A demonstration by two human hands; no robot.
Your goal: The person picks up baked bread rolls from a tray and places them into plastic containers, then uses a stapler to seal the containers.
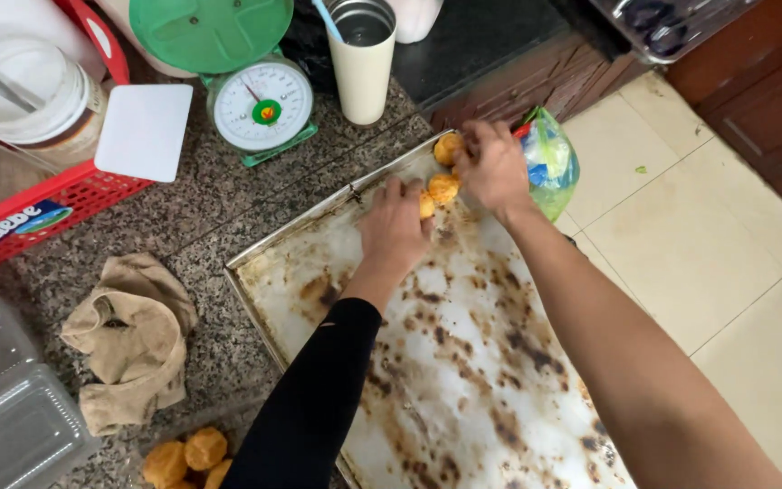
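A large stained metal baking tray (pixel 463 362) lies on the speckled granite counter. At its far corner sit small golden dough balls (pixel 443 186). My left hand (pixel 395 226), in a black sleeve, is closed around one dough ball at the tray's far end. My right hand (pixel 492 163) pinches another dough ball (pixel 449 148) at the tray's far corner. More golden balls (pixel 187 455) lie on the counter near the bottom edge.
A green kitchen scale (pixel 262 104) and a cream tumbler with a straw (pixel 362 63) stand behind the tray. A red basket (pixel 38 213) holds jars at left. A beige cloth (pixel 133 335), clear plastic boxes (pixel 2 398) and a plastic bag (pixel 549 163) lie nearby.
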